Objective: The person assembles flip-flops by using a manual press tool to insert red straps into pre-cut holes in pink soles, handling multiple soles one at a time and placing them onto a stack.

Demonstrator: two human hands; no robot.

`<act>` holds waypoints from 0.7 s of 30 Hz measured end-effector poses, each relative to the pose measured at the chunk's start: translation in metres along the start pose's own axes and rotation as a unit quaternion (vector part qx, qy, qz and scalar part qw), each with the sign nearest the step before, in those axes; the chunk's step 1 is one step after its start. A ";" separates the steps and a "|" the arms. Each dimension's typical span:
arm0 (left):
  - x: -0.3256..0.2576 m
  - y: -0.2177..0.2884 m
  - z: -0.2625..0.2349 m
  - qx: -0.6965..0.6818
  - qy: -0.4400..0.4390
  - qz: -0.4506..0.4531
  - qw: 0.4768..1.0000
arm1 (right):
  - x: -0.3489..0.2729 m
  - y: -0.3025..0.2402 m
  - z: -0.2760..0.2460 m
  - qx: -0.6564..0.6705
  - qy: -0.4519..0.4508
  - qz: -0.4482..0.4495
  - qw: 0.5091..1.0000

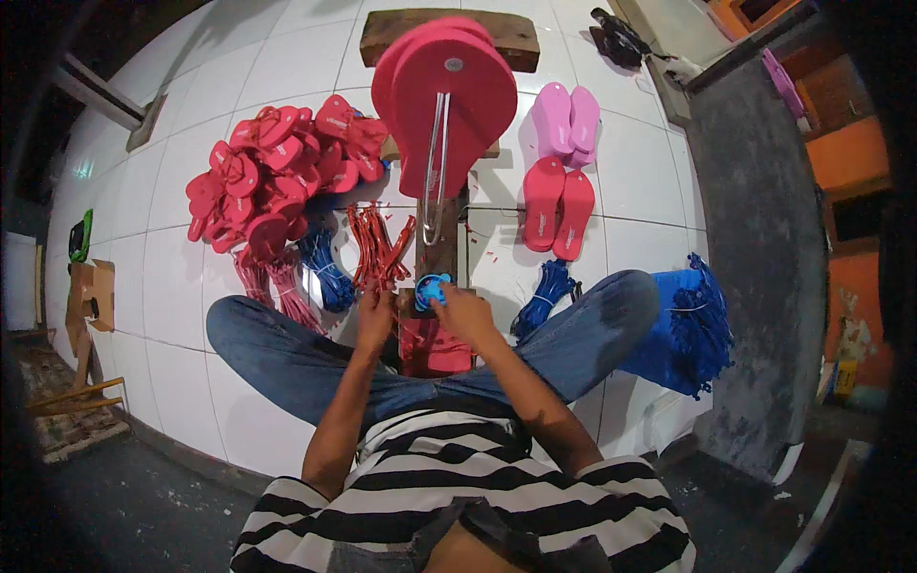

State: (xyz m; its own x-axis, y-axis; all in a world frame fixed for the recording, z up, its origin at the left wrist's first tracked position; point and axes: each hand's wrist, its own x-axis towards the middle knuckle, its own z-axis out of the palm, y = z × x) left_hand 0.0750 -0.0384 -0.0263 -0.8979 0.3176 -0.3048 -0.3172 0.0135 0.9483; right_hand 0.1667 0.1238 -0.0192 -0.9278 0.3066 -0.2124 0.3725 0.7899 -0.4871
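Observation:
My left hand (pixel 374 307) is closed at the lower ends of a bundle of red flip-flop straps (pixel 379 250), its fingertips on them. My right hand (pixel 463 317) reaches over a small round blue dish (pixel 420 286), its fingers bent together inside the rim. What those fingers hold, if anything, is too small to tell. Beyond the dish, a stack of large red foam soles (pixel 444 105) stands on a wooden stand (pixel 437 250), with a long metal loop (pixel 437 172) hanging in front. Red foam (pixel 430 346) lies between my legs.
A heap of red flip-flops (pixel 277 172) lies at left, near pink straps (pixel 287 285) and blue straps (pixel 328 272). To the right are pink soles (pixel 564 124), red soles (pixel 558 208), a blue strap bundle (pixel 544 298) and a larger blue pile (pixel 688 325). A wooden block (pixel 521 40) lies behind.

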 end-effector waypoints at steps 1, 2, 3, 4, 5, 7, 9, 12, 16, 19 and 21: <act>-0.004 0.017 0.009 0.031 0.000 -0.022 0.999 | -0.006 0.001 0.011 -0.043 -0.028 0.005 0.999; -0.010 0.035 0.018 0.062 -0.001 -0.043 0.997 | -0.009 0.004 0.021 -0.085 -0.057 0.010 0.995; -0.013 0.043 0.021 0.089 -0.004 -0.048 0.995 | -0.008 0.005 0.031 -0.089 -0.056 0.020 0.994; -0.015 0.050 0.025 0.117 -0.009 -0.052 0.992 | -0.005 0.008 0.039 -0.093 -0.055 0.030 0.994; -0.015 0.048 0.027 0.141 -0.022 -0.042 0.989 | -0.004 0.012 0.045 -0.096 -0.054 0.041 0.993; -0.013 0.037 0.025 0.143 -0.023 -0.020 0.989 | -0.003 0.008 0.042 -0.111 -0.087 0.024 0.990; -0.009 0.021 0.023 0.115 -0.017 -0.003 0.993 | -0.004 0.005 0.038 -0.110 -0.083 0.005 0.990; -0.006 0.016 0.020 0.127 -0.039 -0.010 0.991 | -0.009 0.005 0.034 -0.083 -0.060 0.000 0.995; -0.008 0.018 0.021 0.288 -0.049 -0.031 0.956 | -0.003 -0.002 0.022 -0.046 -0.133 0.026 0.990; -0.002 -0.006 0.014 0.326 -0.069 0.031 0.942 | -0.004 0.005 0.020 0.071 0.003 -0.040 0.997; 0.002 -0.013 0.013 0.333 -0.068 0.040 0.940 | -0.004 0.016 0.009 0.354 0.000 -0.009 0.935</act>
State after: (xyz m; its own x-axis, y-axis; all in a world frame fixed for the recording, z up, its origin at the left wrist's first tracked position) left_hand 0.0808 -0.0251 -0.0378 -0.8493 0.4599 -0.2592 0.0508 0.5598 0.8271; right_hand 0.1767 0.1306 -0.0334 -0.9338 0.2968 -0.1998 0.2766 0.2447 -0.9293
